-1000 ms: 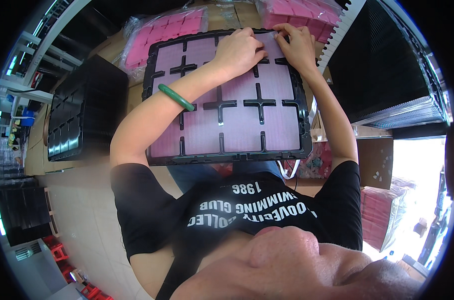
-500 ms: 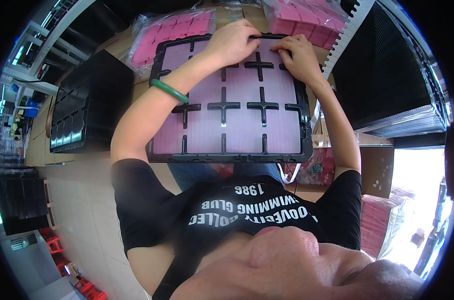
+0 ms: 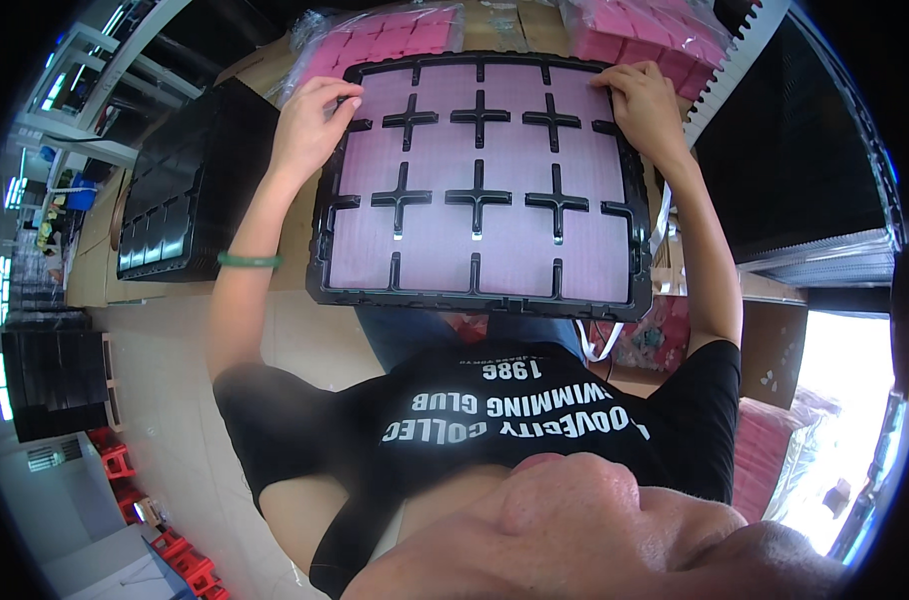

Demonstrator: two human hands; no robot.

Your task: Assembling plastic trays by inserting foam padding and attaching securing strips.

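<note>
A black plastic tray (image 3: 495, 303) is in front of me, tilted up toward me. Over it lies a thin pale pink sheet (image 3: 520, 155), with the tray's raised black cross-shaped dividers (image 3: 480, 118) showing through it. At the far left corner, my left hand (image 3: 313, 130) has thumb and forefinger drawn together over the rim and the sheet's edge. My right hand (image 3: 649, 108) is at the far right corner, fingers bent and fingertips on the sheet's edge. What either set of fingertips pinches is too small to tell. A green bangle (image 3: 250, 261) circles my left forearm.
Pink partitioned pieces in clear plastic (image 3: 395, 42) lie behind the tray, with another wrapped pink stack (image 3: 645, 40) at the back right. Tall black tray stacks stand at left (image 3: 200, 185) and right (image 3: 805, 170). A white toothed strip (image 3: 740, 65) rises beside the right stack.
My left hand has moved from the middle of the far edge out to the far left corner. My right hand stays near the far right corner. In view, the tray sits slightly further right.
</note>
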